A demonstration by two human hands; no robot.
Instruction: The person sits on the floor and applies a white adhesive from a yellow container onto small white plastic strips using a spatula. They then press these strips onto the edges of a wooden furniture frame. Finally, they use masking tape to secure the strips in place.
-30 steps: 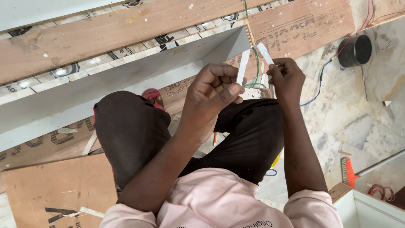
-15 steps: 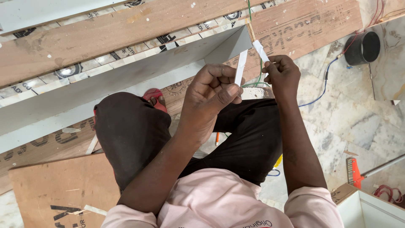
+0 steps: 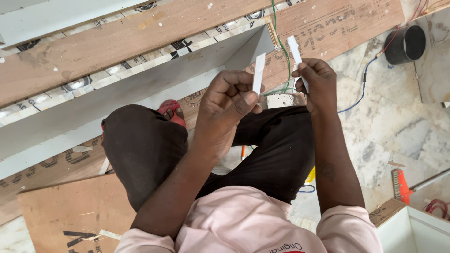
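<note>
My left hand (image 3: 229, 100) pinches a short white strip (image 3: 258, 72) that stands upright between thumb and fingers. My right hand (image 3: 316, 79) grips a second white strip (image 3: 295, 49), tilted up and to the left. The two strips are apart, a hand's width between them. Both hands hover above my bent knees in dark trousers. A thin green wire (image 3: 280, 42) runs down between the strips from the top of the view. Just below the hands lies a small white block (image 3: 283, 100) on my lap.
A long white channel-shaped panel (image 3: 117, 100) on wooden boards (image 3: 122, 42) lies ahead. A black round pot (image 3: 405, 44) with red and blue wires sits top right. An orange-handled tool (image 3: 401, 185) and a white box corner (image 3: 422, 229) are at lower right. Cardboard (image 3: 61, 211) lies lower left.
The view has shifted slightly. Both hands stay raised with the strips, which have drawn a little further apart.
</note>
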